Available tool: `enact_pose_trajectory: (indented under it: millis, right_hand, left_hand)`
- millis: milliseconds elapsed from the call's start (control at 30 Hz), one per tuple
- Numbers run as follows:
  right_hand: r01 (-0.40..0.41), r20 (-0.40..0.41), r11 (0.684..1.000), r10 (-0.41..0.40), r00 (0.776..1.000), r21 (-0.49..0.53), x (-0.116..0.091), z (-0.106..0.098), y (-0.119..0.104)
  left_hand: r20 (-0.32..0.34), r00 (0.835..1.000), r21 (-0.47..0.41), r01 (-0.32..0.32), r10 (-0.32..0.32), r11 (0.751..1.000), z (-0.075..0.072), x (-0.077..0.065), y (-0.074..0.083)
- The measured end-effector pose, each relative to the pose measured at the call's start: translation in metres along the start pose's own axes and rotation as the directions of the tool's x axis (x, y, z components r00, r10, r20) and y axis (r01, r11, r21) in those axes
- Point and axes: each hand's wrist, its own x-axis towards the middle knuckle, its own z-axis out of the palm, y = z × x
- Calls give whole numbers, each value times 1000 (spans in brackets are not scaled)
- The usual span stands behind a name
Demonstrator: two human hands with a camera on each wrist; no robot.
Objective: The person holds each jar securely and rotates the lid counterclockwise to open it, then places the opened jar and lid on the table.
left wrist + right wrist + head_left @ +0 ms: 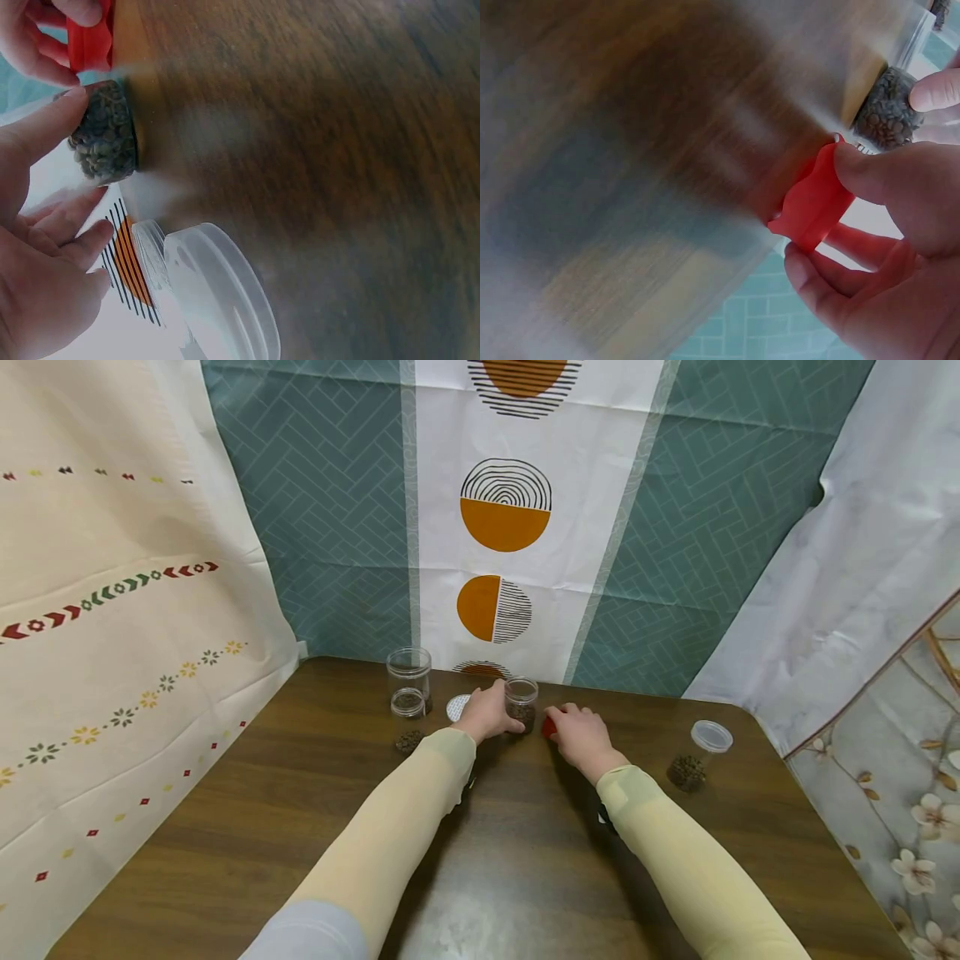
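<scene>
My left hand point(487, 714) grips a clear plastic jar point(522, 717) from its left side, thumb and fingers around it. The jar stands on the table near the back edge, with small dark brown pellets or seeds in it. To its right, my right hand point(583, 737) pinches a small red piece with a wavy edge point(815, 196) between thumb and fingers, low over the table. In the left wrist view the red piece is close beside the jar of pellets point(109, 135). A translucent round lid point(225, 289) is next to my left hand.
Left of my hands stand a large clear jar point(408, 662) and a smaller jar point(408, 714) with dark pellets at its bottom. A lidded jar point(696, 756) with similar contents stands at the right. Patterned cloth point(337, 510) hangs behind the wooden table point(247, 827).
</scene>
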Motion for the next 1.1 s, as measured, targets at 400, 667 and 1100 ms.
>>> enact_pose_trajectory:
  millis: [400,667,1100]
  right_hand:
    - [6,-6,994,-6,1000,109,-15,-9,-1]
    - [12,-52,998,-10,999,55,-24,-23,-6]
    - [112,-165,992,-100,981,62,-66,-41,-15]
  left_hand:
    - [-87,993,11,-82,83,997,-18,-24,0]
    - [-117,984,95,-125,136,988,-58,-84,40]
    - [-75,964,273,-225,254,935,-66,-129,46]
